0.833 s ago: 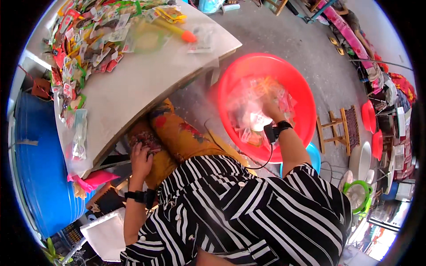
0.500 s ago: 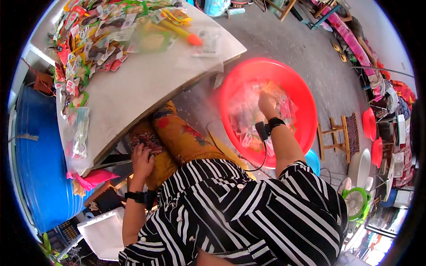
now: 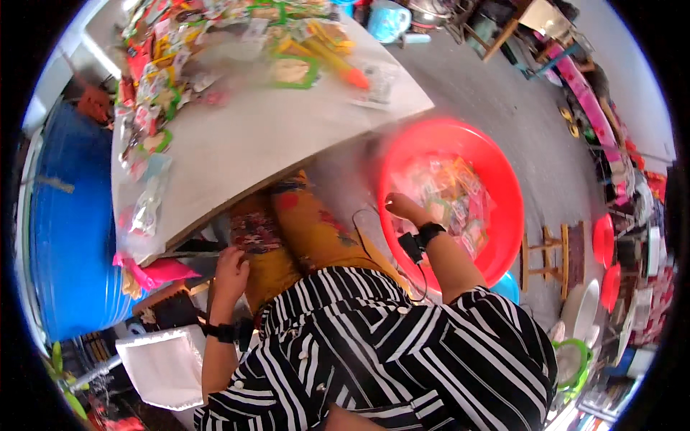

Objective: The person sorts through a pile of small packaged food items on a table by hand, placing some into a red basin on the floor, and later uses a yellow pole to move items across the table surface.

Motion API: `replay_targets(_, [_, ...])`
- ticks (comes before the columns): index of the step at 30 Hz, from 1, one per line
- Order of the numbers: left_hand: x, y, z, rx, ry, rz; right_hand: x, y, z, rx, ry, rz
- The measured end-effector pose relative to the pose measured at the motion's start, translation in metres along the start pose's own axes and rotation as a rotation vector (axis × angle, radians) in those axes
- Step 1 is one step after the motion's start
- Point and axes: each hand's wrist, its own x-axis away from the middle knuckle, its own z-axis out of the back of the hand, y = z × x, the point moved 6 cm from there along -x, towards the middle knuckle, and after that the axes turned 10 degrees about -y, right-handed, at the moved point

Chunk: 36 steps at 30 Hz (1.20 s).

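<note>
Inside the large red basin [image 3: 512,215], near its left wall, my right hand [image 3: 407,207] has its fingers curled in; whatever they hold, if anything, does not show. Several small clear and coloured packets [image 3: 449,190] lie heaped in the basin beyond that hand. Below the table edge, my left hand [image 3: 231,269] rests by my thigh in patterned yellow trousers [image 3: 309,226], fingers loosely apart and nothing visible in them. On the white table [image 3: 237,147] lie a green-edged packet [image 3: 293,71], a yellow stick-shaped item with an orange tip [image 3: 338,63] and a clear packet [image 3: 377,85].
A heap of colourful packets [image 3: 162,65] covers the table's far left. Beside it stands a blue barrel [image 3: 72,223], with a white foam box [image 3: 162,366] lower down. Right of the basin is a wooden stool [image 3: 548,257]. A cable [image 3: 363,244] runs near my legs to the right wrist.
My right hand has moved left from over the packets to the basin's left side. The left hand has drawn back slightly along the thigh. The whole view has shifted.
</note>
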Motion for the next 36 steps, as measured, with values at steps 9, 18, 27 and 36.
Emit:
replay_targets(9, [0.14,-0.095,0.082,-0.236,0.673,0.54,0.007,-0.12,0.056,-0.053,0.096,0.578])
replay_targets(18, [0.271,-0.183,0.057,-0.314,0.484,1.267,0.006,-0.234,0.032,-0.356,-0.255,0.486])
replay_targets(27, [0.289,-0.219,0.03,-0.134,0.253,1.087,-0.016,-0.241,-0.015,0.01,-0.349,0.558])
replay_targets(36, [0.322,-0.249,0.044,-0.002,0.488,1.03,-0.012,-0.242,-0.011,-0.3,-0.492,0.619])
